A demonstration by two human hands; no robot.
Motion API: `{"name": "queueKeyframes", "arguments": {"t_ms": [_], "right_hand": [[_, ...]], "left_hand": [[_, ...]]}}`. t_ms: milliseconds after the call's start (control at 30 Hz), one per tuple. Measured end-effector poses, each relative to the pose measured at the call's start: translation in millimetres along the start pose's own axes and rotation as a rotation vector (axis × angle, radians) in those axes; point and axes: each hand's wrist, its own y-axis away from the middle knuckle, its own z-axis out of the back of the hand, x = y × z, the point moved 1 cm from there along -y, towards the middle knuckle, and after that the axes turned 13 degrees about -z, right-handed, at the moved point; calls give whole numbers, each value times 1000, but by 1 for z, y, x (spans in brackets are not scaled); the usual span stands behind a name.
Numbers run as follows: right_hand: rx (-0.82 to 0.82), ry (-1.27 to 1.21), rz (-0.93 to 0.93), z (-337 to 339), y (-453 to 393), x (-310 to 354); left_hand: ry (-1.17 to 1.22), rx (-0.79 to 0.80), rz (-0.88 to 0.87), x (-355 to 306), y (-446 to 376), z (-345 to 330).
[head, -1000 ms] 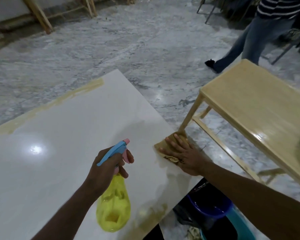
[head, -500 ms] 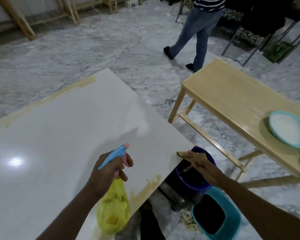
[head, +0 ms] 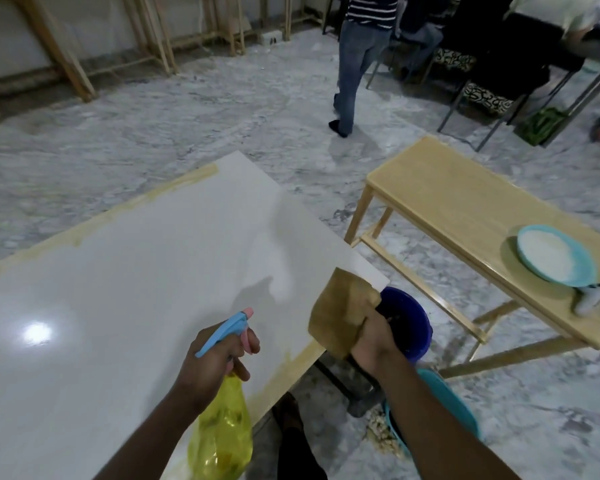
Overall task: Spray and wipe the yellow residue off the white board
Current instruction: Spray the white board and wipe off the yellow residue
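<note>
A large white board (head: 136, 289) lies flat in front of me. Yellow residue (head: 146, 199) runs along its far edge, and another yellow streak (head: 288, 368) marks the near right edge. My left hand (head: 215, 362) grips a spray bottle (head: 222, 441) with a yellow body and a blue and pink head, held over the board. My right hand (head: 374, 344) holds a brown cloth (head: 340, 313), lifted off the board at its right corner and hanging over a dark blue bucket (head: 413, 327).
A teal tub (head: 454, 407) sits on the floor below the bucket. To the right stands a light wooden bench (head: 458, 199) carrying a teal plate (head: 555, 254). A person in jeans (head: 357, 60) walks away across the marble floor. Chairs stand at the back right.
My right hand has pulled the cloth off the board's right edge and raised it over the blue bucket. My left hand keeps the spray bottle in about the same place. The person walked further away.
</note>
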Motion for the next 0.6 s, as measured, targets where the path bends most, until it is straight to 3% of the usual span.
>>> {"name": "queueKeyframes", "arguments": {"t_ms": [67,300,600], "right_hand": [[113,-3,-11,-35,3,-9],[283,104,-1,-131,-7,-26],[383,140,-135,-225,-62,-35]], "left_hand": [[25,-36,18,0,5,9],[0,-201,51,10,3,50],[-44,-370,36,1,-39,112]]}}
